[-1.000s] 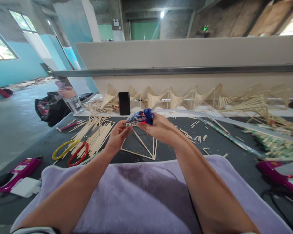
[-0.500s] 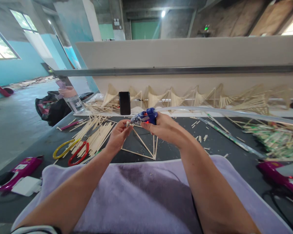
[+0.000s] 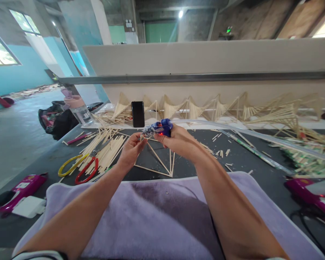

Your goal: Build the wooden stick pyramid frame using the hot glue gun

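My right hand [image 3: 177, 141] is wrapped round a blue glue gun [image 3: 165, 128] with a small red light, its tip pointing left. The tip meets the fingers of my left hand [image 3: 132, 147], which pinch a corner of a frame of thin wooden sticks [image 3: 154, 171]. The frame's near corner rests on the dark table [image 3: 200, 168], and its joint at my left fingertips is mostly hidden. Left of my left hand lie many loose sticks [image 3: 112, 153] and pliers with one yellow and one red handle [image 3: 87, 169].
A black phone [image 3: 138, 114] stands behind my hands. Stick structures [image 3: 196, 108] line the back board. A clear tube [image 3: 260, 131] runs right. Magenta devices lie at the left [image 3: 29, 186] and right [image 3: 300, 187]. A purple cloth [image 3: 151, 220] covers the near side; a bottle [image 3: 81, 110] stands back left.
My right hand and the glue gun have shifted slightly left. My left hand keeps its pinch in nearly the same place.
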Demonstrator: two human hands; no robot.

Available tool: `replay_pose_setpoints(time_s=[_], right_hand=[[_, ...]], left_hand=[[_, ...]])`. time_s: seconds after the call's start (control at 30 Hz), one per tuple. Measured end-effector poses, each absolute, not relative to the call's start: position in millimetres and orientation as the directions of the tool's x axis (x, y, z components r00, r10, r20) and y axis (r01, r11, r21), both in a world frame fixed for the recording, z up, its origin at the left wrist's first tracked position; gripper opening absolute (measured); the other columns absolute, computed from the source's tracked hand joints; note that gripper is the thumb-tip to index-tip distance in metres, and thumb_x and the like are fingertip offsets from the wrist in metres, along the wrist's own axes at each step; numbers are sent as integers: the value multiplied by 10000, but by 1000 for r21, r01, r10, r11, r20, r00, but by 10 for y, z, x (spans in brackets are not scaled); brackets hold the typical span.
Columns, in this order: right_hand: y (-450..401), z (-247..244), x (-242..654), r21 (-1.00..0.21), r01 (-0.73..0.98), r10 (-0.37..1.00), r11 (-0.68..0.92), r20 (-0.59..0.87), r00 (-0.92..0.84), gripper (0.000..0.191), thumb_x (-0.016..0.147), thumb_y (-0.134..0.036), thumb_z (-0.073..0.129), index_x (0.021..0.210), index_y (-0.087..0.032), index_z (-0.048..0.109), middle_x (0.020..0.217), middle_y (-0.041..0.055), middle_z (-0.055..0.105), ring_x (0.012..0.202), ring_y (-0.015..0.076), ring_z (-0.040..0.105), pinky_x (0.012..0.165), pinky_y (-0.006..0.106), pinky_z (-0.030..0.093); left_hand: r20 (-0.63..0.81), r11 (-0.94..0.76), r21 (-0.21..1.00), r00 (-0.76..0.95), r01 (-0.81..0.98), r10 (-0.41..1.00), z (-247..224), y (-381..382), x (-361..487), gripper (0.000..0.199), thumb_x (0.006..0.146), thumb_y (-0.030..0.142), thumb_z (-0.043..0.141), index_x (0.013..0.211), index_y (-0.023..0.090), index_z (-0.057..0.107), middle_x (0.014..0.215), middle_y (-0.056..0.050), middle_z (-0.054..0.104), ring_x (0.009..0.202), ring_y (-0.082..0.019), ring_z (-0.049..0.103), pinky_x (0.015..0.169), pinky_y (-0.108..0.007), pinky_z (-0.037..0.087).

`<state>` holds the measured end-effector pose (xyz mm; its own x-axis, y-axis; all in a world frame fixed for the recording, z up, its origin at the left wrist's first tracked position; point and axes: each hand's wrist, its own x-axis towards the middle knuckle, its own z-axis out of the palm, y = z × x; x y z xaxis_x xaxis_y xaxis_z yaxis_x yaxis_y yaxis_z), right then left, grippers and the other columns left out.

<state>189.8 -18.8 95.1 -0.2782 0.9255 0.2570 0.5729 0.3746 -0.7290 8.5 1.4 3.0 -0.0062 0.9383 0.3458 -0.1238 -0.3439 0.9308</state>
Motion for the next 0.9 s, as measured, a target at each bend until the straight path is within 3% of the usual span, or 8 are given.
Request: replay_pose_setpoints(time_s=[0.37,0.67,0.9], right_hand=[[-196,975,1989,-781,519,917,346,163,-365,291,754,-487,549,794,-200,569,539,-14,548,467,124,474,451,259,351],[-210,918,1873,-742,501,886,445,285,-365,257,766,-444,547,862,-217,620,661,16,601,629,172,538,560,288,391],[-169,872,1943,-719,538,890,440,273,-364,295,745,-479,568,877,-219,614,699,30,616,656,185,544,562,294,388]], left_hand=[[353,-353,926,-26,-132,935,-4,42,74,300,692,345,684,923,182,582,652,31,475,522,-63,362,475,-191,269],[359,-353,920,4,-171,933,37,4,91,251,680,363,683,809,183,566,594,50,431,491,-59,334,474,-199,260],[363,-357,923,19,-147,932,2,27,66,274,708,353,667,903,181,581,640,32,478,499,-61,335,465,-206,243]])
